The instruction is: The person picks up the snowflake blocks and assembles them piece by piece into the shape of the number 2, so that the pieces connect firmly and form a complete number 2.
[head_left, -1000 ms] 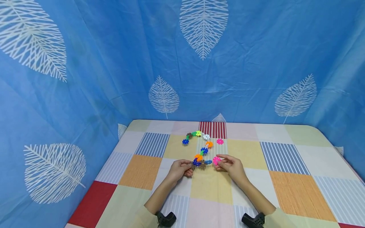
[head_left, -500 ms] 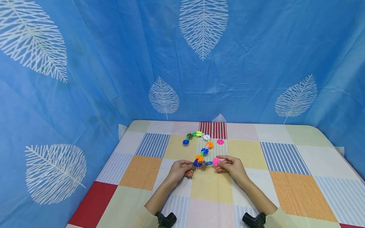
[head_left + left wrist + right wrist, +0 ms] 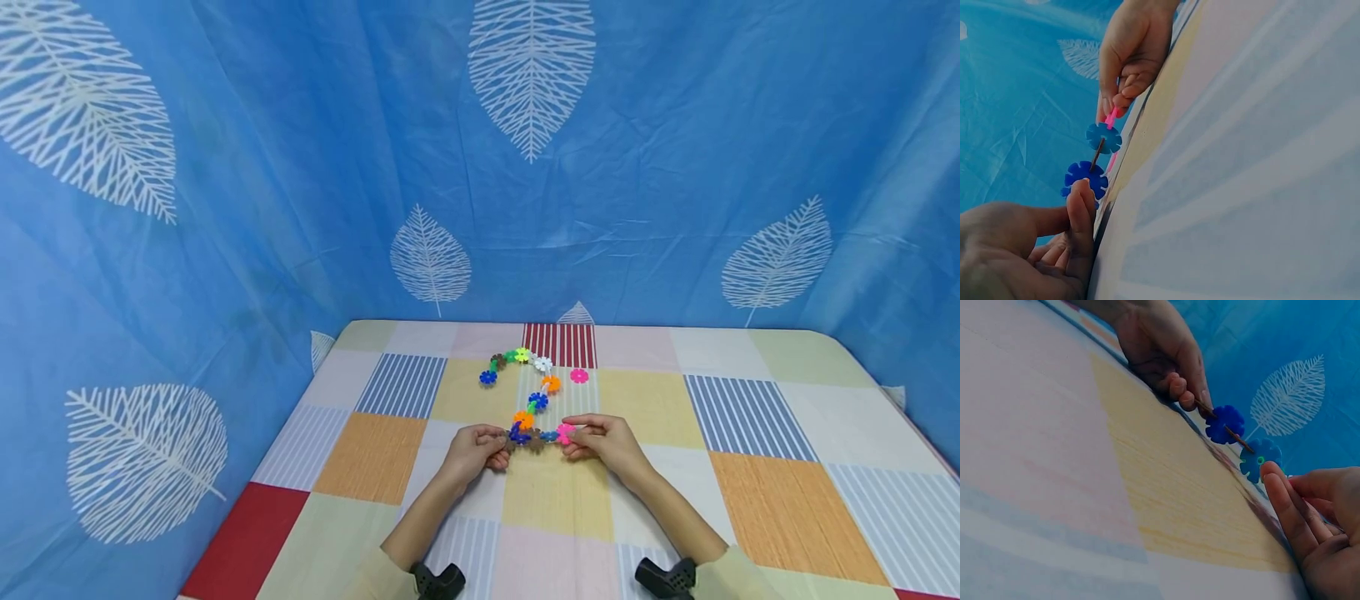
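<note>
A curved chain of interlocking flower-shaped plastic discs (image 3: 522,420) lies in the middle of the table in the head view. My left hand (image 3: 474,450) pinches a brown disc (image 3: 1204,407) at the chain's near left end, beside a dark blue disc (image 3: 1087,175). Between finger and thumb, my right hand (image 3: 609,442) holds a pink disc (image 3: 566,433). That pink disc meets the edge of the light blue disc (image 3: 1103,137) at the chain's near right end. In the right wrist view my right fingers (image 3: 1285,506) hide the pink disc.
One loose pink disc (image 3: 579,376) lies to the right of the chain's far part. A patchwork cloth (image 3: 555,500) covers the table. Blue curtains (image 3: 637,167) with white leaves rise behind it and at the sides.
My right hand has moved slightly left, bringing the pink disc from a small gap up against the light blue disc. The left hand keeps its grip in nearly the same place.
</note>
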Motion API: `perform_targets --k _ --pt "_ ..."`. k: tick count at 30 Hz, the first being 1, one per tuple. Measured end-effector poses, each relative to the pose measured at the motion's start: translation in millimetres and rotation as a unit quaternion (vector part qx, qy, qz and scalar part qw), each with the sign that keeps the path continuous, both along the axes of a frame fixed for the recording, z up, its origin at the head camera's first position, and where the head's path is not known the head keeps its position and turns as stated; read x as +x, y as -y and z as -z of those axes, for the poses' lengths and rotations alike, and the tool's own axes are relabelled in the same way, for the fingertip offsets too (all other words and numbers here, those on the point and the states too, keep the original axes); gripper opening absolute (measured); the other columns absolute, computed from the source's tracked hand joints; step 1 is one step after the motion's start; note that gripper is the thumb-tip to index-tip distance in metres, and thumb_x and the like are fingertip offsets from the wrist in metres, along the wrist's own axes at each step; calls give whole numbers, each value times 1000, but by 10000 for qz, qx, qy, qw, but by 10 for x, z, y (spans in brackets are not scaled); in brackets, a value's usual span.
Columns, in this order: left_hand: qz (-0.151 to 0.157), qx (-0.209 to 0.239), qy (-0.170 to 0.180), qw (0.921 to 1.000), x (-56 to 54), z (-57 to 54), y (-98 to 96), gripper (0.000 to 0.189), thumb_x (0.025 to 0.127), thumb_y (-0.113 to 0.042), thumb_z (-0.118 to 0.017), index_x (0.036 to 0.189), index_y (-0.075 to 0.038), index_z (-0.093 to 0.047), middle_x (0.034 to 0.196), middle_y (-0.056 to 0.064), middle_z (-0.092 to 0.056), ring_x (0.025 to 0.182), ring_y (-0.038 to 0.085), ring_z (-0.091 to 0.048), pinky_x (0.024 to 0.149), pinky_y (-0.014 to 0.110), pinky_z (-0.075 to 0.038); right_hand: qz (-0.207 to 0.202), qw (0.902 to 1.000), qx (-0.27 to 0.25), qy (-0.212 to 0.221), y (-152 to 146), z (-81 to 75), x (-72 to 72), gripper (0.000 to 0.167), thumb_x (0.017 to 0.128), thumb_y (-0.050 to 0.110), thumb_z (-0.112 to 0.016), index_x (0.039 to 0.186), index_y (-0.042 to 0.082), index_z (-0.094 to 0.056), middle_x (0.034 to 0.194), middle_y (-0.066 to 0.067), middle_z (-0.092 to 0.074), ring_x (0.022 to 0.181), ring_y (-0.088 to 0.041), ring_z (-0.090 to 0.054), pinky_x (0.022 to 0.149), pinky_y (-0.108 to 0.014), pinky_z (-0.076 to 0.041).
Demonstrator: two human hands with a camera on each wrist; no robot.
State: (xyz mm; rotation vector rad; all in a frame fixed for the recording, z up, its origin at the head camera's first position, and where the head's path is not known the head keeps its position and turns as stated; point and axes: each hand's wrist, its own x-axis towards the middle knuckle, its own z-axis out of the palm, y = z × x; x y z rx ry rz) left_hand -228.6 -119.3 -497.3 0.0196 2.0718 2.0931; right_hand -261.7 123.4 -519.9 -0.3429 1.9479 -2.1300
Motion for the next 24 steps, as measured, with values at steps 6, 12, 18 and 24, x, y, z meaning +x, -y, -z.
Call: perform_targets --k 6,12,18,24 --pt "-147 -287 -115 9994 -48 127 8 19 90 2 -54 105 14 -57 66 9 -64 50 8 -58 49 19 -51 -156 9999 -50 -15 38 -8 13 35 87 -8 -54 117 -23 -46 78 -24 -65 68 -25 -67 68 -39 -55" --pt "-176 -291 -128 9993 -58 140 12 19 90 2 -54 105 14 -57 64 7 -63 50 8 -58 49 19 -51 -225 9997 62 39 33 -7 12 34 86 -10 -52 118 -21 -47 80 -24 -65 68 -25 -67 68 -39 -55" --pt "-124 -178 -38 9998 -3 32 11 21 90 3 -53 107 17 -55 66 10 -63 51 9 -59 52 23 -54 -424 9973 578 -178 18 -19 6 32 87 -6 -56 116 -20 -50 78 -25 -65 66 -29 -67 64 -38 -56" --pt "-146 -228 -12 9996 -35 103 14 21 90 0 -54 107 13 -57 66 9 -64 51 9 -60 52 23 -54 -217 9913 1226 -435 -35 -104 -22 28 89 4 -58 111 -15 -57 74 -19 -64 61 -32 -65 56 -38 -56"
